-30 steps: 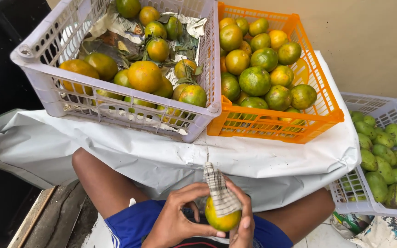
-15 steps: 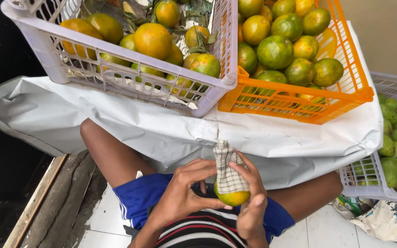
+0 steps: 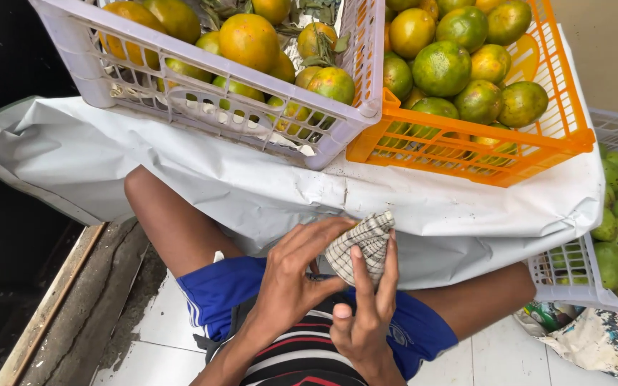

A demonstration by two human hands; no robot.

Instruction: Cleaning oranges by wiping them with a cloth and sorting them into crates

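Over my lap, my left hand (image 3: 291,275) and my right hand (image 3: 366,314) are both closed around a checked cloth (image 3: 359,246). The cloth is wrapped over something round that is fully hidden now. My left fingers press on the cloth's left side, and my right fingers run up its right side. Just beyond them hangs the edge of a white sheet (image 3: 423,207) that covers the surface in front of me.
A pale lilac crate (image 3: 216,100) of orange and green citrus fruit and leaves sits on the sheet at left. An orange crate (image 3: 466,154) of greener fruit stands beside it. A white crate (image 3: 574,275) of small green fruit is low at right, above floral fabric (image 3: 599,347).
The view tilted down and closer. The yellow-green fruit, visible under the cloth earlier, is now covered completely as both hands closed the cloth around it.
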